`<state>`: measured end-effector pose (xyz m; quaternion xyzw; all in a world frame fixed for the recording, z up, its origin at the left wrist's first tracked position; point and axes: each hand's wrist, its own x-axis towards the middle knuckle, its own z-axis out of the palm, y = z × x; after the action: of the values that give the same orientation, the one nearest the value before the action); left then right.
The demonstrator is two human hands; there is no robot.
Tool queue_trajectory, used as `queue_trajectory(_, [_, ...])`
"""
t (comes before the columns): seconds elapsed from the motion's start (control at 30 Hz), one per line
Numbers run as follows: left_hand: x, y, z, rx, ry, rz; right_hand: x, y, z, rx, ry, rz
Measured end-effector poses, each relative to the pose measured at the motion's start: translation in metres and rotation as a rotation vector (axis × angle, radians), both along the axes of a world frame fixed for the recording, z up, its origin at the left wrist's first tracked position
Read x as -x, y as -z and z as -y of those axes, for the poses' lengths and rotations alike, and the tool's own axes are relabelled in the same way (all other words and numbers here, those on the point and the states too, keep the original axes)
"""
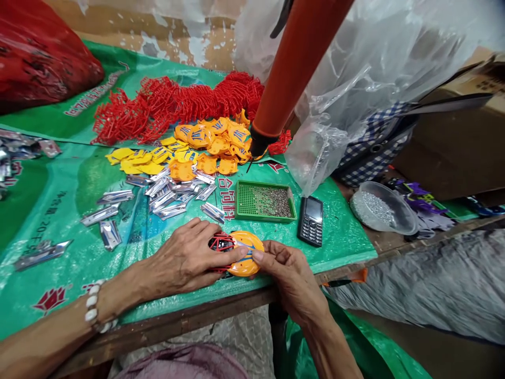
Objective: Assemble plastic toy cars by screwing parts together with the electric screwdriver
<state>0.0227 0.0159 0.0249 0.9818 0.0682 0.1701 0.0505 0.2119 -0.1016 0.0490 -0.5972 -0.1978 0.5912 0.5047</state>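
Observation:
Near the table's front edge lies a toy car [245, 267] with an orange-yellow shell and a red frame. My left hand [187, 255] is closed over its red frame [222, 242], the forefinger stretched onto the shell. From the other side, my right hand [286, 266] pinches the shell's end between thumb and fingers. Above and behind the car hangs an orange electric screwdriver [290, 68], its thin bit pointing down. A green tray [265, 217] of small screws sits just behind the car. Silver chrome strips [169, 197] are scattered to its left.
Red plastic frames [177, 102] are heaped at the back, with orange shells [213, 134] and yellow pieces [138, 160] in front. A keypad phone [311, 221] lies right of the tray. Farther right stand a plastic bowl [410, 218] of small metal parts and a checked bag [369, 139].

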Motion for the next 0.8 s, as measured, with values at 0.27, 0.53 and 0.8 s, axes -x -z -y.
queue_trajectory(0.27, [-0.001, 0.0, 0.003, 0.007, -0.027, 0.002, 0.002, 0.004, -0.006, -0.044, 0.017, -0.001])
queue_trajectory(0.53, [0.003, -0.012, -0.001, 0.788, -0.121, 0.209, -0.001, 0.004, 0.0, -0.2, 0.116, 0.093])
queue_trajectory(0.8, [-0.003, -0.019, 0.023, 2.181, -0.121, 0.285, -0.002, -0.02, -0.014, -0.398, 0.142, 0.503])
